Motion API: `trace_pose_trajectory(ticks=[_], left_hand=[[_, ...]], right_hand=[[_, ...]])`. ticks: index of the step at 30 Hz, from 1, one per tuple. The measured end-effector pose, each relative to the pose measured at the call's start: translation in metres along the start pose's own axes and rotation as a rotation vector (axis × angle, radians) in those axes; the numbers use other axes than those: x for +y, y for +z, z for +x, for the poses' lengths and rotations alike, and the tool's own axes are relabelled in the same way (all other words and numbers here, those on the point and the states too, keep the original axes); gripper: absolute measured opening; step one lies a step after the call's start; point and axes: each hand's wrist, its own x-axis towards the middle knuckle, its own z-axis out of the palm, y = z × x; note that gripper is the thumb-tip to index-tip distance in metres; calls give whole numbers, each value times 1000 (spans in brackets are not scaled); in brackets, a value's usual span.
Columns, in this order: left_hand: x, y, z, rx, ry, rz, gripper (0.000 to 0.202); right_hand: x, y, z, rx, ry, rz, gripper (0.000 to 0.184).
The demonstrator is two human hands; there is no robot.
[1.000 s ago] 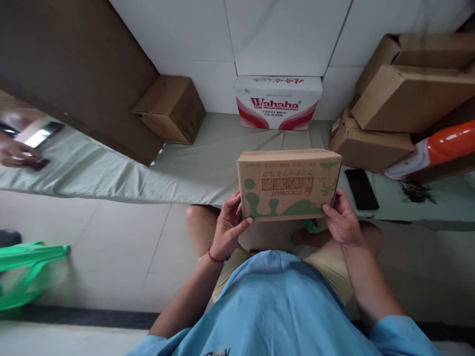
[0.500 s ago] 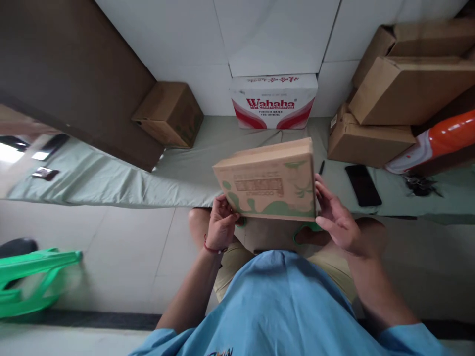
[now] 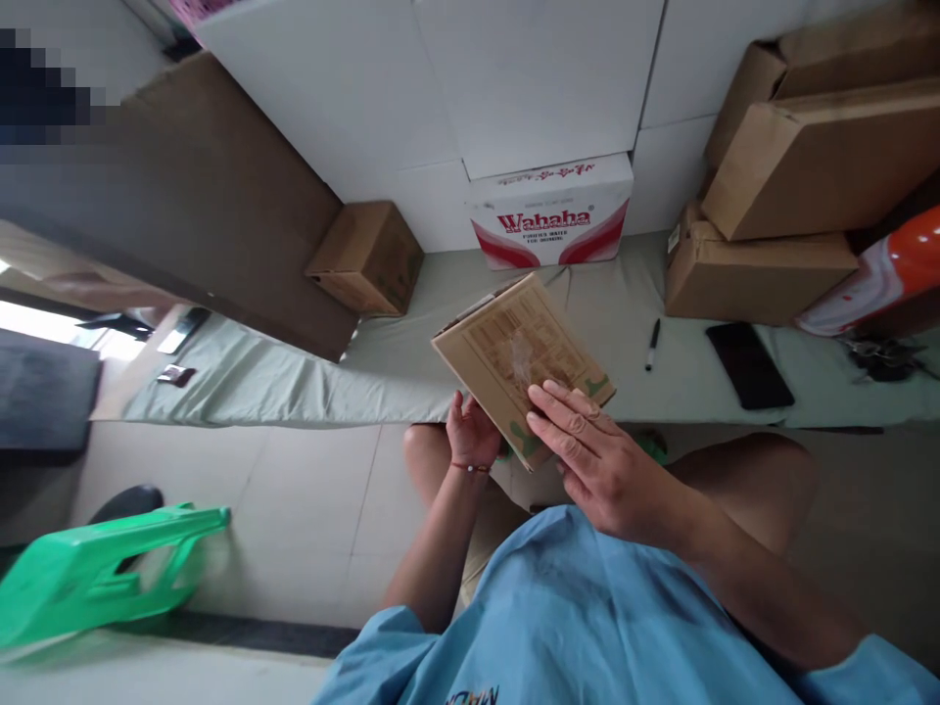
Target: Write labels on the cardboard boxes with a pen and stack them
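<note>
Evidently one tan carton point(image 3: 518, 343), green-printed and taped, tilts in mid-air by the worktop point(image 3: 393, 367), the right hand point(image 3: 606, 465) straight-fingered across its face, the left hand point(image 3: 472, 433) half-curled alongside, both grips unclear.

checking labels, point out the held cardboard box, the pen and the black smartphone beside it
Cardboard box point(image 3: 497, 354), head view: printed face
Pen point(image 3: 653, 346), head view: barrel's middle
Black smartphone point(image 3: 750, 365), head view: upper face

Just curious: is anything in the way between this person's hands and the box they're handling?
Nothing visible. The right hand rests directly against the printed face of the cardboard box. The left hand is at its lower left edge, no object visible between.
</note>
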Motion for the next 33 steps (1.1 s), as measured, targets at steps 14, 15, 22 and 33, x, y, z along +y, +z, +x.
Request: trace_pose_trajectory(ticks=[14, 15, 22, 33], left_hand=[[29, 7, -20, 228, 364, -334, 33], [31, 11, -24, 206, 392, -298, 33], [40, 32, -48, 64, 410, -155, 49], [49, 15, -55, -206, 394, 201, 62]], right_hand=[[49, 6, -41, 608, 849, 917, 57], [52, 6, -42, 622, 886, 933, 56], [75, -12, -58, 732, 963, 926, 38], [97, -15, -91, 750, 911, 919, 41]])
